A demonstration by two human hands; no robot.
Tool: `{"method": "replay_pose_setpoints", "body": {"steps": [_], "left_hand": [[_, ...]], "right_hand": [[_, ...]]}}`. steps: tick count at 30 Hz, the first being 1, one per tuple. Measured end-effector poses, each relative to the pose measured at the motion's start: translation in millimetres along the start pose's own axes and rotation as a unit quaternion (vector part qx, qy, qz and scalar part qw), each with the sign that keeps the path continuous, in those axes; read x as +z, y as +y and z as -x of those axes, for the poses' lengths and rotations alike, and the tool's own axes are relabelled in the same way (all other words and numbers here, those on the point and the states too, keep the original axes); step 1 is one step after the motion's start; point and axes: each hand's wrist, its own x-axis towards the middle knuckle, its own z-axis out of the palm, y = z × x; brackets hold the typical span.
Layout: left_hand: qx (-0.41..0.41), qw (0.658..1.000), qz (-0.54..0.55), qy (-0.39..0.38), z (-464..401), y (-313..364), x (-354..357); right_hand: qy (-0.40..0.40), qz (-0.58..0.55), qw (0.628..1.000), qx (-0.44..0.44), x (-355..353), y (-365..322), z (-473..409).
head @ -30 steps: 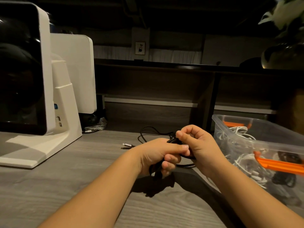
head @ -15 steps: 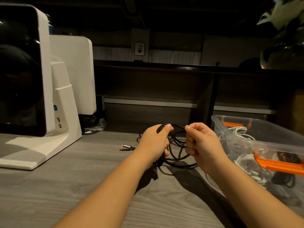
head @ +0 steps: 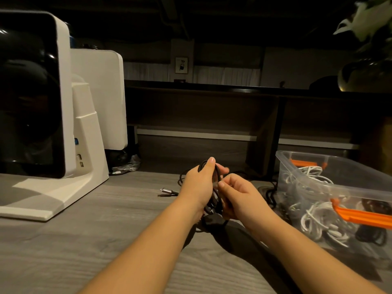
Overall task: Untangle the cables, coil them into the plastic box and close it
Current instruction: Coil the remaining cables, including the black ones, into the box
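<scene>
While the left hand (head: pixel 199 185) is curling its grip around a coiled black cable (head: pixel 214 205) just above the bench (head: pixel 84 240), the right hand (head: pixel 237 196) is pinching the same coil. Right of the coil, the plastic box (head: pixel 314 181) is sitting open, holding white cables (head: pixel 318 219).

plastic box (head: pixel 301 166) right of monitor (head: pixel 63 98)

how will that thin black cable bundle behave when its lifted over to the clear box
The thin black cable bundle, gripped by the left hand and right hand, probably stays floppy: its loops sag below the hands. Its metal-tipped plug end lies loose on the grey wood-grain table, so it would likely trail and swing.
</scene>
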Motion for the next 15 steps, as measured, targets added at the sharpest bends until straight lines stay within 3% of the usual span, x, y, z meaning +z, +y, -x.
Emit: {"method": "replay_pose_setpoints", "body": {"steps": [3, 6, 9, 12, 14, 15], "left_hand": [[0.008, 0.980, 0.200, -0.009, 1.2, 9.9, -2.5], [-0.005, 0.907, 0.421, 0.014, -4.1, 18.7, -12.9], [-0.023, 0.875, 0.484, 0.017, -9.9, 21.0, -26.9], [-0.008, 0.855, 0.517, 0.030, -15.9, 26.7, -43.9], [0.005, 0.850, 0.521, 0.078, -18.9, 30.4, -54.3], [0.014, 0.861, 0.495, 0.119, -20.1, 31.7, -58.4]], "right_hand": [[-0.035, -0.021, 0.999, -0.017, 1.9, 2.4, -0.7], [-0.111, 0.072, 0.991, 0.007, 2.4, 6.3, 1.4], [-0.123, 0.197, 0.973, -0.004, -0.7, 4.4, 1.1], [-0.057, 0.368, 0.925, -0.072, -18.6, 2.2, -4.7], [-0.009, 0.397, 0.914, -0.088, -33.0, 2.5, -5.5], [-0.004, 0.363, 0.928, -0.083, -38.5, 2.7, -3.8]]}}
